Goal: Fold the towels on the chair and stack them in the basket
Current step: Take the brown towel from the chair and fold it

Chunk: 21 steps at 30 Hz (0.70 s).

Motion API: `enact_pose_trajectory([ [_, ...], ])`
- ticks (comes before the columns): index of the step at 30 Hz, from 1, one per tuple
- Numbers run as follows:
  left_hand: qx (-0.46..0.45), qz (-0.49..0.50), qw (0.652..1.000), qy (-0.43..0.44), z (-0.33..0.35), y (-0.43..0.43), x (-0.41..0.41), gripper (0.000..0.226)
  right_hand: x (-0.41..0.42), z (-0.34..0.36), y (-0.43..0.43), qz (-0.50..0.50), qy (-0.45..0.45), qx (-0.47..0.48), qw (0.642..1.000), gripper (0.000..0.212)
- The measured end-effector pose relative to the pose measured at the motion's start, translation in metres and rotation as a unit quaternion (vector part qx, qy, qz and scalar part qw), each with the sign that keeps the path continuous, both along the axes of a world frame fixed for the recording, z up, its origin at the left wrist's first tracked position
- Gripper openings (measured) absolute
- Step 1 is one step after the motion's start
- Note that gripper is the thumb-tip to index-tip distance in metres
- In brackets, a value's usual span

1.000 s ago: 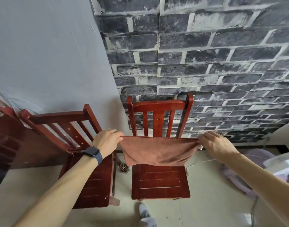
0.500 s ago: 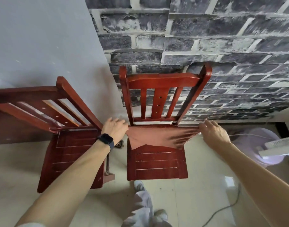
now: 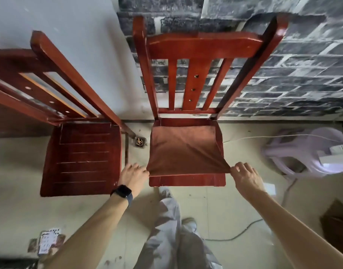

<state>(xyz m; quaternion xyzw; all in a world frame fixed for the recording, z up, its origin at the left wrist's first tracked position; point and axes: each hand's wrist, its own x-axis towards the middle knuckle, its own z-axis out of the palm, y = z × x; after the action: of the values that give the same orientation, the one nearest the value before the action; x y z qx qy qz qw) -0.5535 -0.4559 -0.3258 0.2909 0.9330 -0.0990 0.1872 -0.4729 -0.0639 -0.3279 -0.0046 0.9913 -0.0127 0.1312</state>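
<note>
A brown towel (image 3: 183, 150) lies spread over the seat of the red wooden chair (image 3: 186, 180) in front of me. My left hand (image 3: 132, 176), with a dark watch on its wrist, pinches the towel's near left corner. My right hand (image 3: 245, 176) pinches the near right corner. Both corners are pulled outward and the near edge is taut just behind the seat's front rail. No basket is in view.
A second red chair (image 3: 81, 158) stands to the left, its seat bare. A pale purple fan base (image 3: 310, 152) and its cable lie on the floor at right. Playing cards (image 3: 48, 240) lie at lower left. My legs and shoes are below the chair.
The towel, held in the air in front of the chair back, came down and now lies flat on the seat. Both hands drew back toward me to the seat's front edge.
</note>
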Motion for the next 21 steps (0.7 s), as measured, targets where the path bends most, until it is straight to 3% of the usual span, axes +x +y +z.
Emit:
enact_pose_trajectory([
  [5, 0.000, 0.054, 0.993, -0.102, -0.052, -0.012, 0.050, 0.009, 0.062, -0.051, -0.014, -0.022, -0.083, -0.030, 0.996, 0.029],
  [9, 0.100, 0.192, 0.962, -0.166, -0.069, -0.017, 0.049, 0.029, 0.077, -0.075, -0.013, -0.117, -0.134, -0.093, 0.980, 0.015],
  [11, 0.160, 0.305, 0.919, -0.190, -0.080, -0.018, 0.035, 0.028, 0.061, -0.079, -0.014, -0.214, -0.111, -0.179, 0.954, 0.013],
  [12, 0.197, 0.368, 0.880, -0.229, -0.086, -0.018, 0.025, 0.024, 0.048, -0.079, -0.014, -0.265, -0.097, -0.213, 0.935, 0.013],
  [14, 0.291, 0.485, 0.769, -0.297, -0.102, -0.017, 0.003, 0.022, 0.021, -0.084, -0.013, -0.367, -0.088, -0.277, 0.883, 0.014],
  [16, 0.352, 0.567, 0.680, -0.302, -0.117, -0.013, -0.018, 0.019, -0.004, -0.101, -0.011, -0.438, -0.085, -0.335, 0.830, 0.016],
  [18, 0.381, 0.599, 0.647, -0.279, -0.136, -0.008, -0.036, 0.017, -0.026, -0.124, -0.009, -0.466, -0.057, -0.365, 0.804, 0.017],
  [21, 0.397, 0.596, 0.661, -0.224, -0.161, 0.004, -0.058, 0.009, -0.054, -0.153, -0.010, -0.475, -0.040, -0.371, 0.797, 0.014],
])
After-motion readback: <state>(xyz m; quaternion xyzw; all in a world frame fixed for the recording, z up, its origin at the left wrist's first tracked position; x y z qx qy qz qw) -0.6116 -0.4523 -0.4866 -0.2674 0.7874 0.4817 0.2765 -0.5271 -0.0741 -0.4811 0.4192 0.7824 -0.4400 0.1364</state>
